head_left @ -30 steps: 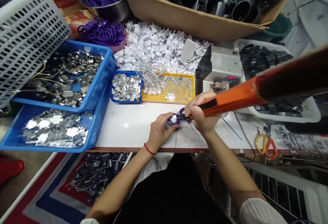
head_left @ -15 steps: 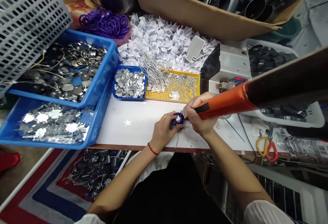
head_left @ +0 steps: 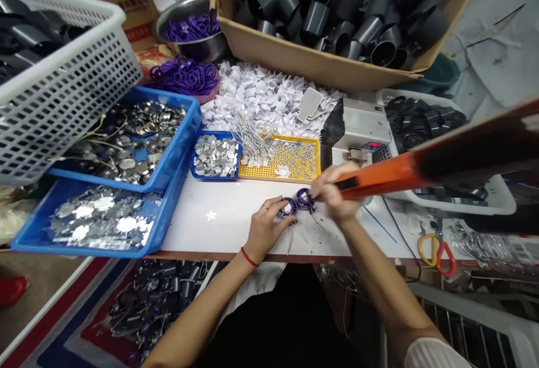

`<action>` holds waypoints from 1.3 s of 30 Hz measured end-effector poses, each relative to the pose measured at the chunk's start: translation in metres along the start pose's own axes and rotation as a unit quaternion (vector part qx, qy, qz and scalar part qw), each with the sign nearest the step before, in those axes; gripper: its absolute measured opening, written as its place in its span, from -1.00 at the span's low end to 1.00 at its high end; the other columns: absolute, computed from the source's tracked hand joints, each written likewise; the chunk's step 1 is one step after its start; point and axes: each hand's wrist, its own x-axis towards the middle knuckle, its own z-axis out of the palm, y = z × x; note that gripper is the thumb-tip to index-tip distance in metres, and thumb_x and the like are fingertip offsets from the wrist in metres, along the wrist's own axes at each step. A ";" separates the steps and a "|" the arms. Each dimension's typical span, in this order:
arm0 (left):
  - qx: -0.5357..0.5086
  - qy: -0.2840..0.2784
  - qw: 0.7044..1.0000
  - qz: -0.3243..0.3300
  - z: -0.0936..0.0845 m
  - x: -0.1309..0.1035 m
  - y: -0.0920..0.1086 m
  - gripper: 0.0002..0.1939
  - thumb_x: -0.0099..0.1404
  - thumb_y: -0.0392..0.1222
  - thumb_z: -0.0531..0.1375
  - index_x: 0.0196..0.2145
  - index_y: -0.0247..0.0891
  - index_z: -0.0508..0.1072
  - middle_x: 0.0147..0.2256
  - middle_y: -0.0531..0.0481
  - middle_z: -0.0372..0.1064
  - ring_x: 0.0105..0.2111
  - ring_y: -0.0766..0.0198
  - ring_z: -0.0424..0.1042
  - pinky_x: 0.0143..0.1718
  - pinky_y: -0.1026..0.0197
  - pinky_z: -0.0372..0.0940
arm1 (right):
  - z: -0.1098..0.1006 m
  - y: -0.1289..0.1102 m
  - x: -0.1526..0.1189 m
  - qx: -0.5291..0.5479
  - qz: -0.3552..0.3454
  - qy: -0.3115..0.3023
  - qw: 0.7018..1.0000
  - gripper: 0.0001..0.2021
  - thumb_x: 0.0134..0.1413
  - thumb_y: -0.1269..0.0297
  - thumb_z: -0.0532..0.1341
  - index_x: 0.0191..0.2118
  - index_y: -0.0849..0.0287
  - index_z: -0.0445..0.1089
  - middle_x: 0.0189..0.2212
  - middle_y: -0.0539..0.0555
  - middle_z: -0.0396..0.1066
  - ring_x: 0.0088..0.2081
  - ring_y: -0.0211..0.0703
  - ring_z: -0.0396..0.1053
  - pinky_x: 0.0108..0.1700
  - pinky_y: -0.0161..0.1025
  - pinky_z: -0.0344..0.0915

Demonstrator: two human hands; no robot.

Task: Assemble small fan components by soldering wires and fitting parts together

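Note:
My left hand (head_left: 267,219), with a red cord at the wrist, has thumb and fingers closed around a purple-rimmed round part (head_left: 287,207) with white inside, low over the white tabletop. Thin pale wires trail from that part towards the front edge. Right beside it, a second purple-rimmed round part (head_left: 304,198) lies at the fingertips of my right hand (head_left: 332,194). Whether those fingers grip this part is unclear. My right hand is wrapped round the front end of a long orange and black tool (head_left: 379,176), which slants up to the right; its tip is hidden.
Behind the hands are a yellow tray (head_left: 314,157) of small screws and wires and a blue tray (head_left: 195,169) of metal pieces. Blue bins (head_left: 168,174) stand left, a grey machine (head_left: 365,124) right. Scissors (head_left: 445,261) lie near the front edge.
The view has tilted up, showing more of the cardboard box. Two purple-rimmed parts now show side by side, where one showed before. My right hand and the tool have shifted slightly right.

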 end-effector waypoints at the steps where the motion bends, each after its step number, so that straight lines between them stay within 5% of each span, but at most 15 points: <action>1: 0.001 0.002 1.000 0.001 0.000 0.000 0.000 -0.69 0.21 -0.11 0.31 -0.10 -0.19 0.46 -0.09 -0.12 0.48 -0.06 0.14 0.50 -0.01 0.05 0.44 | -0.013 0.002 0.015 -0.005 -0.066 0.053 0.996 -0.80 -0.03 0.19 0.29 -0.44 0.06 0.22 -0.69 -0.16 0.30 -0.70 -0.26 0.28 -0.65 -0.26 0.27; 4: 0.011 0.003 1.000 0.005 -0.001 0.002 0.002 -0.70 0.21 -0.13 0.31 -0.10 -0.20 0.45 -0.10 -0.13 0.47 -0.06 0.13 0.49 -0.02 0.03 0.44 | -0.058 0.018 0.056 -0.046 -0.143 0.221 0.964 -0.76 -0.08 0.27 0.31 -0.37 0.04 0.18 -0.74 -0.23 0.23 -0.77 -0.31 0.17 -0.67 -0.31 0.22; 8: 0.020 0.006 1.000 -0.004 0.000 0.004 0.005 -0.71 0.21 -0.15 0.30 -0.12 -0.21 0.42 -0.14 -0.13 0.47 -0.07 0.12 0.49 -0.06 0.04 0.45 | -0.086 0.035 0.068 -0.114 -0.070 0.204 0.970 -0.74 -0.15 0.24 0.34 -0.46 0.08 0.19 -0.74 -0.19 0.25 -0.73 -0.28 0.23 -0.62 -0.26 0.28; 12: -0.003 0.010 1.000 -0.025 0.002 0.004 0.006 -0.71 0.19 -0.12 0.32 -0.15 -0.22 0.43 -0.15 -0.11 0.47 -0.08 0.14 0.49 -0.04 0.05 0.43 | -0.053 0.008 0.034 -0.034 -0.038 0.165 0.985 -0.73 -0.09 0.21 0.33 -0.49 0.11 0.19 -0.74 -0.21 0.21 -0.76 -0.32 0.18 -0.69 -0.30 0.23; 16: -0.016 0.010 0.999 -0.034 0.002 0.002 0.008 -0.68 0.18 -0.08 0.33 -0.14 -0.23 0.44 -0.18 -0.09 0.48 -0.12 0.16 0.49 -0.08 0.09 0.43 | 0.003 -0.027 -0.013 0.120 0.004 0.011 0.993 -0.81 0.02 0.23 0.29 -0.37 0.10 0.24 -0.66 -0.17 0.28 -0.71 -0.30 0.24 -0.67 -0.29 0.25; 20: -0.028 0.022 0.999 -0.038 0.003 -0.001 0.007 -0.71 0.19 -0.07 0.32 -0.17 -0.23 0.44 -0.22 -0.06 0.48 -0.17 0.19 0.49 -0.13 0.15 0.42 | 0.036 -0.023 -0.036 0.101 0.046 -0.048 0.993 -0.78 -0.01 0.31 0.33 -0.33 0.09 0.23 -0.58 -0.14 0.31 -0.60 -0.30 0.33 -0.52 -0.27 0.33; 25: -0.043 0.034 0.998 -0.027 0.005 -0.003 0.005 -0.74 0.21 -0.09 0.30 -0.17 -0.23 0.44 -0.22 -0.05 0.48 -0.19 0.20 0.49 -0.15 0.17 0.41 | 0.042 -0.004 -0.041 0.071 0.064 -0.052 0.994 -0.76 0.00 0.28 0.32 -0.34 0.10 0.20 -0.57 -0.16 0.28 -0.60 -0.32 0.31 -0.52 -0.27 0.31; 32: -0.060 0.028 0.997 -0.031 0.002 -0.002 0.006 -0.80 0.29 -0.08 0.20 -0.19 -0.24 0.42 -0.25 -0.06 0.48 -0.23 0.20 0.49 -0.22 0.18 0.40 | 0.035 -0.003 -0.052 0.068 0.048 -0.146 0.986 -0.72 -0.02 0.32 0.35 -0.27 0.03 0.20 -0.54 -0.16 0.30 -0.56 -0.27 0.31 -0.49 -0.24 0.31; 39: -0.044 0.039 0.998 -0.019 0.005 -0.003 0.004 -0.68 0.27 0.01 0.21 -0.12 -0.24 0.37 -0.25 -0.05 0.48 -0.25 0.20 0.50 -0.23 0.17 0.41 | 0.040 -0.003 -0.057 0.050 0.018 -0.135 0.989 -0.77 0.00 0.29 0.33 -0.29 0.04 0.23 -0.55 -0.14 0.30 -0.57 -0.27 0.33 -0.50 -0.23 0.32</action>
